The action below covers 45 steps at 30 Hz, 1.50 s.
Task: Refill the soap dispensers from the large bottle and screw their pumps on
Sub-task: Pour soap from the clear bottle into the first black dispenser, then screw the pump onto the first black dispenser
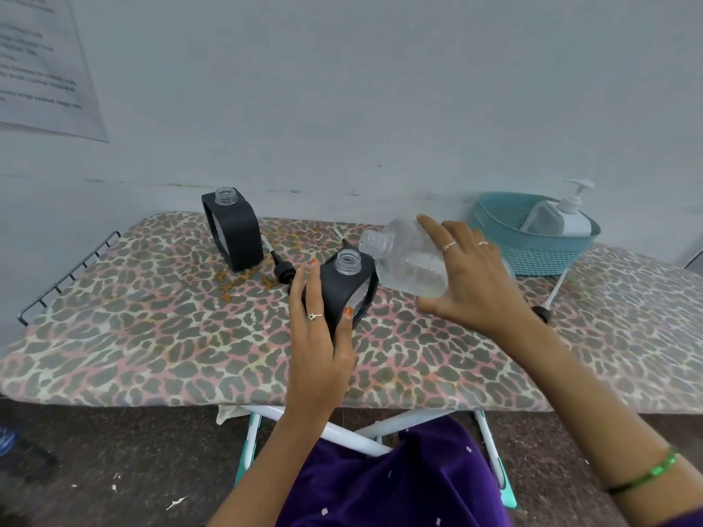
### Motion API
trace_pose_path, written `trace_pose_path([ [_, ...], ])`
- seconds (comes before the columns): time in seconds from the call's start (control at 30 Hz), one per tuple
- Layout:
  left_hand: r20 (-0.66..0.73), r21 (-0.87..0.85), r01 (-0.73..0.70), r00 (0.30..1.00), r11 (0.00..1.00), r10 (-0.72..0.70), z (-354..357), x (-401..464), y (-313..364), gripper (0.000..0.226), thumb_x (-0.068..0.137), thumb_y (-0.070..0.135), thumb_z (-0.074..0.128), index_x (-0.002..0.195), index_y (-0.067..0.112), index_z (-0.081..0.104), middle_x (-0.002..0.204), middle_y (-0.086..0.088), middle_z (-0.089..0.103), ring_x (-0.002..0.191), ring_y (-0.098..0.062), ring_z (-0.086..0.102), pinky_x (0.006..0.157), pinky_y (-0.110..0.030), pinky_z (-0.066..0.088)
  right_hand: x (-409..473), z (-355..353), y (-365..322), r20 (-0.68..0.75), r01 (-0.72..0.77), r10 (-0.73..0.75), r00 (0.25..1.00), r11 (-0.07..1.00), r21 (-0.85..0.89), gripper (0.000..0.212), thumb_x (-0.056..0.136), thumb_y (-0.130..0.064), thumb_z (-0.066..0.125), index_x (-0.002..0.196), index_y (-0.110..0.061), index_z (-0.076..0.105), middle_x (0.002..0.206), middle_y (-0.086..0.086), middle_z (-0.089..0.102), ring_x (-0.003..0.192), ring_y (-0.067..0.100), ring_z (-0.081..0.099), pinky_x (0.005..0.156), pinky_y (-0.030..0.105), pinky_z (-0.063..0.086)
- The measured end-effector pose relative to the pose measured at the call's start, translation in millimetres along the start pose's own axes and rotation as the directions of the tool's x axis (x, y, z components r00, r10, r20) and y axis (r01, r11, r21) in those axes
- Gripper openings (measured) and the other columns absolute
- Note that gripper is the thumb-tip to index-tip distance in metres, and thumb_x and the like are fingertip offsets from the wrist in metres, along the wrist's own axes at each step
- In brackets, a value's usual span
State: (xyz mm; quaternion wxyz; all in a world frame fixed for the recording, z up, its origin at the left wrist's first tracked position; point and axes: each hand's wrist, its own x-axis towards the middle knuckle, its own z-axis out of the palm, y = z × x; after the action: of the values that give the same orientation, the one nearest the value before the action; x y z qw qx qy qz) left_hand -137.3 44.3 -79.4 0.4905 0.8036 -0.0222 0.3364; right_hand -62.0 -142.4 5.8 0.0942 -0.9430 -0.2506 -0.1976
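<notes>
My left hand [317, 321] grips a black soap dispenser [342, 289] with an open clear neck, standing mid-board. My right hand [468, 271] holds a large clear bottle [407, 260] tilted to the left, its uncapped mouth just above and right of that dispenser's neck. A second black dispenser [234, 232] with an open neck stands at the back left. One black pump with a white tube [283, 270] lies between the two dispensers. Another pump [547, 302] lies to the right, near the basket.
The ironing board [152, 336] has a leopard-print cover and a wire rack [64, 279] at its left end. A teal basket [540, 249] at the back right holds a white pump bottle [570, 214]. The wall is close behind.
</notes>
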Motion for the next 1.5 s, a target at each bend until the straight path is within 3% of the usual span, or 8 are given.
trace_pose_path([
  [0.17, -0.002, 0.027, 0.01, 1.0, 1.0, -0.01, -1.9, -4.5, -0.5, 0.063, 0.097, 0.026, 0.044, 0.153, 0.017, 0.016, 0.157, -0.007, 0.016, 0.145, -0.01, 0.015, 0.104, 0.001, 0.014, -11.7, 17.1, 0.6, -0.074, -0.117, 0.156, 0.985, 0.918, 0.38, 0.095, 0.062, -0.03, 0.08, 0.143, -0.023, 0.03, 0.129, 0.003, 0.044, 0.109, 0.015, 0.044, 0.091, 0.033, 0.041],
  [0.43, -0.005, 0.08, 0.038, 0.999, 0.996, -0.038, 7.4, 1.9, 5.3, 0.062, 0.097, 0.026, 0.044, 0.152, 0.024, 0.016, 0.147, -0.005, 0.027, 0.124, 0.023, 0.022, 0.094, 0.006, 0.022, -4.5, 32.5, 31.1, -0.204, -0.122, 0.382, 0.901, 0.677, 0.726, 0.076, 0.07, -0.02, 0.083, 0.129, -0.036, 0.037, 0.118, -0.019, 0.05, 0.107, -0.013, 0.048, 0.085, 0.0, 0.036],
  [0.53, -0.014, 0.091, 0.035, 0.999, 0.995, -0.034, 5.2, -0.3, 2.4, 0.062, 0.097, 0.023, 0.045, 0.151, 0.026, 0.015, 0.144, -0.005, 0.029, 0.121, 0.026, 0.023, 0.093, 0.006, 0.023, -5.9, 35.6, 32.6, -0.203, -0.143, 0.438, 0.876, 0.637, 0.758, 0.072, 0.072, -0.025, 0.082, 0.129, -0.029, 0.039, 0.119, -0.01, 0.052, 0.107, 0.003, 0.052, 0.086, 0.001, 0.037],
  [0.7, -0.012, 0.089, 0.014, 1.0, 0.996, -0.013, 4.1, -1.7, 1.7, 0.061, 0.098, 0.021, 0.045, 0.15, 0.03, 0.014, 0.142, -0.003, 0.03, 0.122, 0.022, 0.026, 0.095, 0.004, 0.023, -11.2, 37.2, 38.1, -0.187, -0.154, 0.48, 0.857, 0.586, 0.796, 0.074, 0.075, -0.026, 0.081, 0.135, -0.022, 0.038, 0.12, -0.015, 0.052, 0.107, -0.015, 0.049, 0.087, 0.001, 0.037],
  [0.93, -0.034, 0.09, 0.014, 0.999, 0.996, -0.011, 3.4, -1.7, 4.9, 0.061, 0.098, 0.018, 0.046, 0.146, 0.036, 0.013, 0.139, 0.003, 0.03, 0.121, 0.024, 0.026, 0.094, 0.004, 0.024, -21.8, 39.8, 44.7, -0.139, -0.214, 0.505, 0.852, 0.578, 0.788, 0.088, 0.067, -0.06, 0.074, 0.139, -0.024, 0.036, 0.132, -0.003, 0.051, 0.121, 0.01, 0.05, 0.1, 0.026, 0.04],
  [1.1, -0.052, 0.059, 0.019, 0.999, 0.998, -0.016, -0.4, -0.8, 10.1, 0.06, 0.096, 0.006, 0.051, 0.143, 0.029, 0.02, 0.137, 0.001, 0.031, 0.115, 0.03, 0.027, 0.089, 0.007, 0.025, -53.7, 28.7, 4.0, -0.247, -0.273, 0.662, 0.708, 0.579, 0.768, 0.087, 0.077, -0.067, 0.056, 0.146, -0.024, 0.026, 0.153, -0.002, 0.023, 0.142, 0.008, 0.017, 0.114, 0.031, 0.021],
  [1.23, -0.026, 0.051, 0.025, 0.999, 0.998, -0.024, -12.2, 4.5, 2.8, 0.058, 0.096, 0.018, 0.05, 0.143, 0.034, 0.019, 0.128, 0.013, 0.033, 0.117, 0.023, 0.03, 0.092, 0.003, 0.027, -69.4, 15.4, -30.1, -0.468, 0.025, 0.357, 0.808, 0.773, 0.633, 0.044, 0.088, -0.035, 0.054, 0.127, -0.019, 0.045, 0.131, 0.005, 0.043, 0.124, 0.015, 0.041, 0.102, 0.03, 0.038],
  [1.5, 0.094, 0.05, 0.003, 0.996, 0.999, -0.008, -53.2, 10.0, -16.7, 0.059, 0.095, 0.02, 0.049, 0.144, 0.033, 0.019, 0.14, 0.015, 0.029, 0.124, 0.023, 0.026, 0.098, 0.002, 0.023, 17.0, 51.1, -36.8, -0.025, -0.032, 0.05, 0.998, 0.872, 0.489, 0.036, 0.094, 0.003, 0.043, 0.121, -0.01, 0.061, 0.125, 0.011, 0.049, 0.093, 0.013, 0.051, 0.081, -0.003, 0.03],
])
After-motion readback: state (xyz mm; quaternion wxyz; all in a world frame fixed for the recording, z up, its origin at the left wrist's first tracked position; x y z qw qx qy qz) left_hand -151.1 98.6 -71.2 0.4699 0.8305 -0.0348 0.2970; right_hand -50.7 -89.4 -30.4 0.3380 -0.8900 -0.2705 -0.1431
